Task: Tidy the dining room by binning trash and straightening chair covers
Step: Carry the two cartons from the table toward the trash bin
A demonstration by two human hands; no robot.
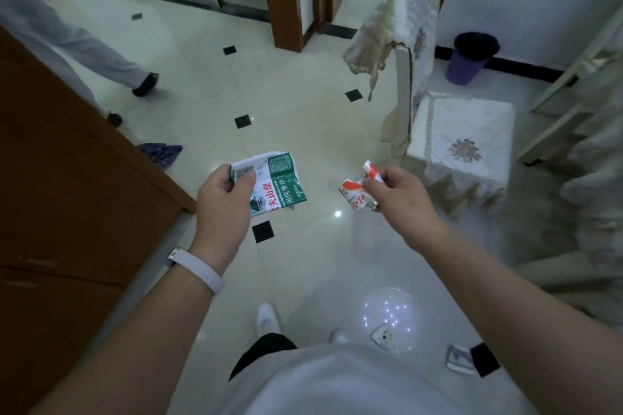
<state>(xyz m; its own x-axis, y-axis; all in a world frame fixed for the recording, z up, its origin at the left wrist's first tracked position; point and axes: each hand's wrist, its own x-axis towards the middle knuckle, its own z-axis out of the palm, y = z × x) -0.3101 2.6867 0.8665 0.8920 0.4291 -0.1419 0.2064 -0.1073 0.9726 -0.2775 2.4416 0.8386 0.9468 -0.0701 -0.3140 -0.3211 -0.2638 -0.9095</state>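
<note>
My left hand (224, 195) grips a flat green and white water label (276, 184) by its left edge, above the tiled floor. My right hand (392, 194) pinches a crumpled red and white wrapper (354, 190). A purple bin (472, 57) with a black liner stands far right by the white wall, well beyond both hands. A dining chair (468, 141) with a white lace seat cover stands right of my right hand. Its back cover (397, 20) hangs rumpled and lopsided.
A brown wooden cabinet (67, 178) fills the left side. Another person's leg (87, 54) steps across the floor at upper left. A blue patterned scrap (160, 153) lies by the cabinet. Two small pieces of litter (460, 359) lie on the floor near my feet.
</note>
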